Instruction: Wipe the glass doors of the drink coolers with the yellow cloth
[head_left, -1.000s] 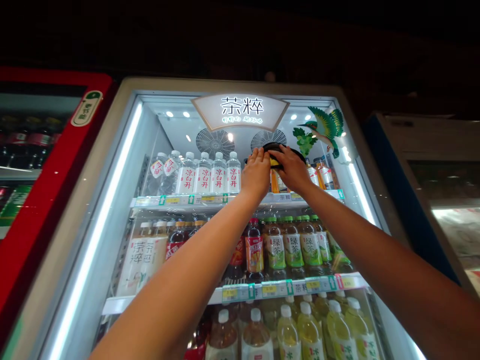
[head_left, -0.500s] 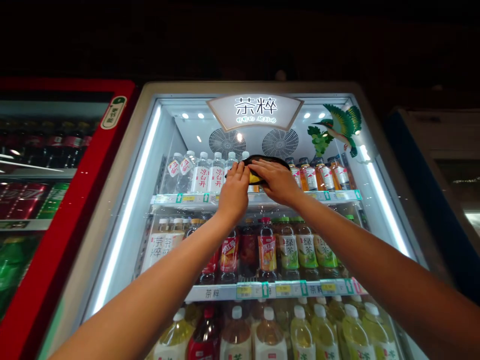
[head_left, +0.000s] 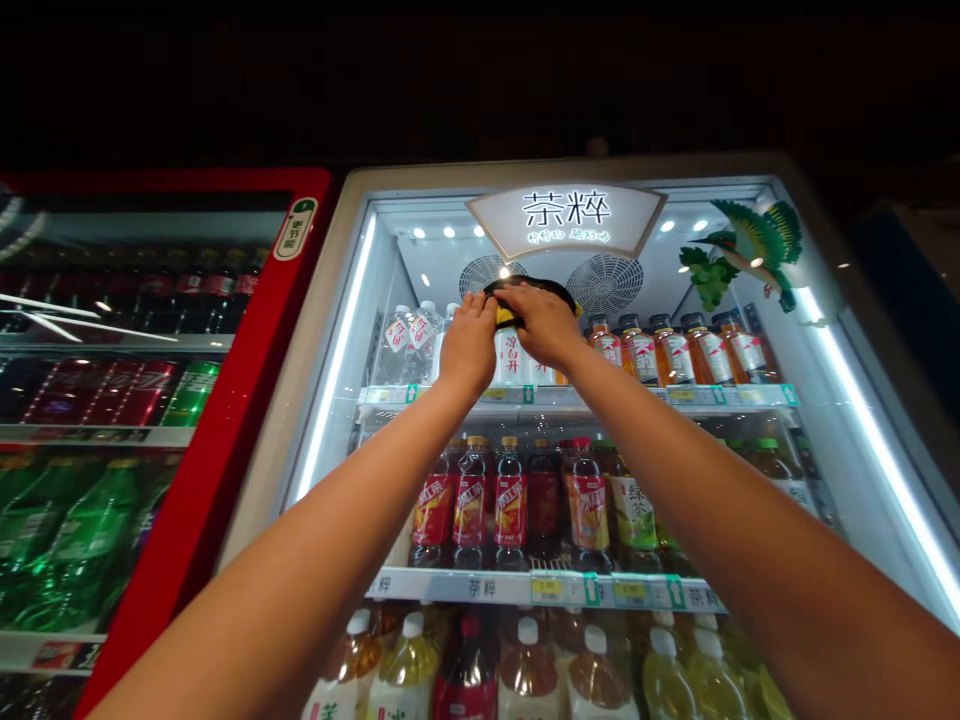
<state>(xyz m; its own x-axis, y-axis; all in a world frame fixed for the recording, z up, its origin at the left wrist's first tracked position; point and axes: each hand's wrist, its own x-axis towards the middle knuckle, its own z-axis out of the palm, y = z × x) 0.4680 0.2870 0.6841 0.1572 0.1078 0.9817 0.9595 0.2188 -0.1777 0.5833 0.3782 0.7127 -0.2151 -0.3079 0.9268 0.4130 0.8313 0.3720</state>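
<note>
Both my arms reach up to the glass door of a lit drinks fridge (head_left: 337,190). My left hand (head_left: 469,340) presses with its fingers together at the left edge of a black and yellow cloth-like item (head_left: 505,314). My right hand (head_left: 541,322) lies over the same item, its fingers pointing left and its palm toward the glass. The item is mostly hidden under the hands. It sits below the fan-shaped lit sign (head_left: 568,222), in front of the upper part of the top row of bottles.
A red-framed fridge (head_left: 225,400) with cans and green bottles stands at the left. Behind the glass are shelves (head_left: 480,587) of bottled tea and water. A bird decoration (head_left: 750,250) is on the glass at the upper right. A dark cabinet edge shows at far right.
The view has shifted left, so the fridges appear farther right. Relative to the glass, both hands and the black and yellow item have moved left and up, nearer the sign.
</note>
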